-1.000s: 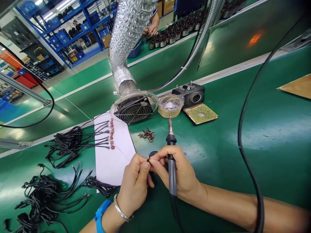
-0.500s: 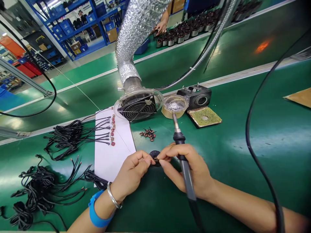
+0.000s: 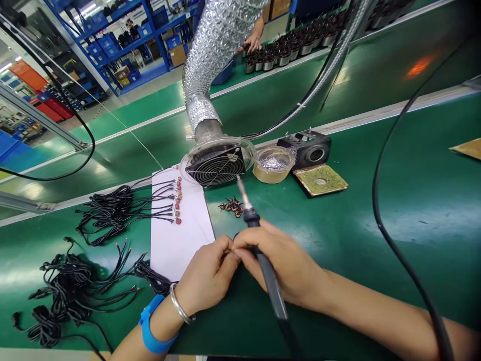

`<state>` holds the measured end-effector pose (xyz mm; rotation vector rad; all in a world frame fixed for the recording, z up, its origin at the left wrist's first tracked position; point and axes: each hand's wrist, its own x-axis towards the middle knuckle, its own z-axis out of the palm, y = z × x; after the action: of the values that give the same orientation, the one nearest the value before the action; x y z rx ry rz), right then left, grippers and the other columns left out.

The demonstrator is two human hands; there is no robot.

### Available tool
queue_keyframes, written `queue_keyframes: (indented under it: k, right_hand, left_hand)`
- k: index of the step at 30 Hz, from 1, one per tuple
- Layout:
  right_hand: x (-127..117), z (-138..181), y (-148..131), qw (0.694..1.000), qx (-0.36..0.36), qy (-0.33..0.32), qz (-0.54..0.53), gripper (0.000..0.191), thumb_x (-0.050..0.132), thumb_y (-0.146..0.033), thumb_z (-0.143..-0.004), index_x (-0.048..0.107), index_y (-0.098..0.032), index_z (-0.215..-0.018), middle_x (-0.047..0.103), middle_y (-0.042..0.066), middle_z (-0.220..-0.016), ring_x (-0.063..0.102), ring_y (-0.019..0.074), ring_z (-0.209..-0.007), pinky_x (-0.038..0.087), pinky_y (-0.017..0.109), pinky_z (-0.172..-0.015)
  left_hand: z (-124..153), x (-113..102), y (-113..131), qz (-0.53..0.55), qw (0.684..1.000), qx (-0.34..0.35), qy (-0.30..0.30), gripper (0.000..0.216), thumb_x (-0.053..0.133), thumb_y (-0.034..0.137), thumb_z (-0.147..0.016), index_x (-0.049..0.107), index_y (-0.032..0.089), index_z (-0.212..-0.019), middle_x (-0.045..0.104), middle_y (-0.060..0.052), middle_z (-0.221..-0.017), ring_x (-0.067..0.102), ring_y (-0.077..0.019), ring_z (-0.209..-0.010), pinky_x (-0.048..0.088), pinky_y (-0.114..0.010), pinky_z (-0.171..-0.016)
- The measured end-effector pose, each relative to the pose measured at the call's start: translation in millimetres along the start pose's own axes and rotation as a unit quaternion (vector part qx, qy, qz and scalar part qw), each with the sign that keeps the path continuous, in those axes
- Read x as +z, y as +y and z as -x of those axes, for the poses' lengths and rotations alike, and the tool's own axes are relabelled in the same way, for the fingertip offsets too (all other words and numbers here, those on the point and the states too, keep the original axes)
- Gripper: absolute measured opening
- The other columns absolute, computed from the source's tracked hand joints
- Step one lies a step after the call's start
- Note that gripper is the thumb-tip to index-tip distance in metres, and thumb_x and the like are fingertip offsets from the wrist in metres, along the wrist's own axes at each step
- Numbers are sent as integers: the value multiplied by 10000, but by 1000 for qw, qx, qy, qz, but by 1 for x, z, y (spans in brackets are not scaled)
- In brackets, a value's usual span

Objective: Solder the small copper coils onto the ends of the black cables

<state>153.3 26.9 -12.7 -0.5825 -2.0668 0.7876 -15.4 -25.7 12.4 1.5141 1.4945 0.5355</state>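
My right hand is closed round a soldering iron, whose bare metal tip points up and away in front of the fume fan. Its thumb and index finger also pinch together and meet the fingertips of my left hand. The left fingers are closed in a pinch too, and whatever lies between the fingertips is hidden. Just behind them, a sliver of a dark round piece shows. Beyond the hands sits a small pile of black and copper-coloured ring parts.
Left of my hands lie a white sheet with several red-ended leads and bundles of black cables. A fan under a foil duct, a round tub, an iron stand and a yellow-green sponge line the back.
My right hand has shifted left, bringing the fingertips of both hands together over the dark round piece. The iron's tip has swung left from the tub towards the fan.
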Motion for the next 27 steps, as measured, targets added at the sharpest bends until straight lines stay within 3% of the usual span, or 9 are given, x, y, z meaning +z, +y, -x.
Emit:
queue_keyframes:
  k: [3, 7, 13, 17, 21, 27]
  right_hand:
    - [-8, 1, 9, 995, 70, -7, -65, 185, 533, -111, -899, 462, -236, -1015, 634, -8, -817, 620, 127, -708, 521, 249, -649]
    - [-11, 3, 17, 984, 77, -37, -158, 251, 551, -102, -894, 426, -240, -1062, 685, -16, -827, 671, 111, -704, 546, 227, -658]
    - [-7, 6, 21, 999, -20, -1, -25, 230, 534, -89, -879, 498, -246, -1043, 693, -16, -800, 655, 137, -680, 522, 294, -699]
    - [-3, 12, 25, 998, -62, -6, 0, 271, 485, -53, -881, 517, -250, -1065, 704, -9, -847, 624, 141, -687, 513, 304, -701]
    - [-2, 12, 29, 998, -54, -42, -7, 259, 459, -74, -906, 560, -260, -1056, 711, -12, -864, 625, 144, -714, 524, 312, -732]
    - [-25, 12, 7, 998, 33, 52, -14, 314, 489, -102, -926, 572, -277, -1173, 732, 18, -987, 690, 176, -830, 568, 334, -766]
  left_hand:
    - [0, -6, 2, -8, 1000, -5, -16, 190, 439, 337, -971, 530, 200, -876, 509, 26, -731, 423, -135, -670, 327, -258, -621]
    - [-3, -9, -4, 67, 996, -15, -64, 236, 431, 371, -976, 531, 188, -865, 528, 18, -753, 444, -128, -688, 349, -250, -648]
    - [-9, -6, -8, 165, 983, -49, -64, 342, 437, 441, -955, 511, 180, -746, 523, 10, -675, 425, -126, -650, 337, -254, -653]
    - [-11, -2, -4, 219, 969, -98, -65, 297, 484, 435, -904, 509, 185, -747, 500, 33, -589, 385, -112, -571, 312, -247, -603]
    - [-12, -1, -6, 216, 968, -116, -52, 256, 493, 405, -879, 509, 185, -747, 462, 55, -526, 354, -101, -517, 281, -237, -549]
    - [-17, 2, -14, 159, 980, -118, 13, 193, 453, 328, -885, 538, 178, -798, 435, 66, -536, 367, -97, -501, 278, -222, -506]
